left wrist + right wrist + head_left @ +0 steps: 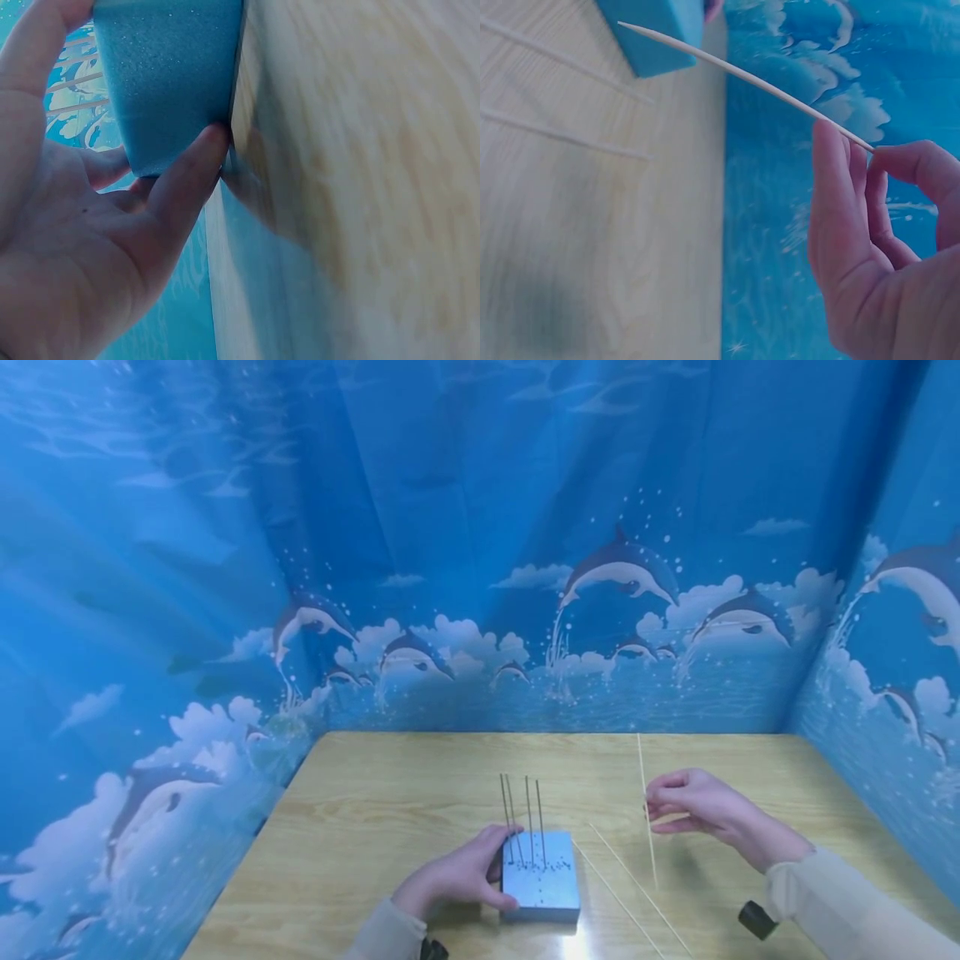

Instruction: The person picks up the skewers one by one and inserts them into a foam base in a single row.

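A light-blue foam block (551, 892) lies on the table, its top dotted with small holes. Several thin, dark-looking sticks (541, 818) stand upright in it. My left hand (465, 868) grips the block's left side, thumb at the near corner and fingers at the far one; the left wrist view shows the thumb pressed on the block (172, 75) low by the tabletop. To the right of the block, my right hand (708, 810) pinches a thin wooden skewer (653, 860) between thumb and fingertips. Its tapered point shows in the right wrist view, on the skewer (735, 71).
Two more pale skewers, one nearer the block (615, 895) and one farther right (637, 887), lie slanted on the wood-grain table (360, 827). Blue curtains (465, 527) printed with dolphins enclose the table at the back and both sides.
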Available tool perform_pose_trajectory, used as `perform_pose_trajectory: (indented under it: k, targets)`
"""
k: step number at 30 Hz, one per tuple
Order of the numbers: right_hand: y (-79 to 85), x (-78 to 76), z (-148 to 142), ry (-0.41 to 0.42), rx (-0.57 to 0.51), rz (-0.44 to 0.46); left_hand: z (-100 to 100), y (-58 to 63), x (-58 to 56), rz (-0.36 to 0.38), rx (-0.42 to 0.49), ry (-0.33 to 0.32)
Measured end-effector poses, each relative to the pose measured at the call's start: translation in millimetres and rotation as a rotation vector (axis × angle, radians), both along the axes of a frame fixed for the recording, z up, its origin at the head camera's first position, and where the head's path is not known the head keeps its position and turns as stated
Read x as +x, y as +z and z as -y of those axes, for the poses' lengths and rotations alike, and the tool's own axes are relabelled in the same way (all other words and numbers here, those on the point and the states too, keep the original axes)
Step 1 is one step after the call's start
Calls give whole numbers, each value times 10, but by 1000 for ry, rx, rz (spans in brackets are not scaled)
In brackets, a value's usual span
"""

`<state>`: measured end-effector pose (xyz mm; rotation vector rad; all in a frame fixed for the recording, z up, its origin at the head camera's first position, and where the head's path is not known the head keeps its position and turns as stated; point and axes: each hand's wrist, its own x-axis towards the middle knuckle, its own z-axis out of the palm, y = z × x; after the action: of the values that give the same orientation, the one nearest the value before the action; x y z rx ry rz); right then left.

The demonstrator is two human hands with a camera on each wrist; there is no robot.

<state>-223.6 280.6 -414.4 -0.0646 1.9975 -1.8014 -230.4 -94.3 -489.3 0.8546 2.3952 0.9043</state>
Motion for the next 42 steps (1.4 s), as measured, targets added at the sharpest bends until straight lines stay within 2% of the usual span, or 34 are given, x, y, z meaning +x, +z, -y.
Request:
perform_pose_trajectory:
  k: [4, 10, 18, 23, 27, 34, 42]
  targets:
    - [126, 29, 68, -9, -16, -31, 2, -7, 4, -1, -3, 0]
    - [295, 62, 226, -70, 13, -98, -2, -28, -11, 8, 1, 14]
    - [396, 110, 455, -200, 15, -162, -4, -35, -7, 0, -7, 30]
    - [398, 168, 621, -275, 16, -225, -3, -38, 1, -4, 4, 27]
    - [356, 225, 779, -298, 22, -284, 6, -36, 1, -8, 4, 25]
    - [234, 313, 1051, -303, 91, -363, 8, -56, -16, 2, -8, 11]
    - [165, 337, 1234, -279, 120, -402, -5, -34, -14, 8, -6, 20]
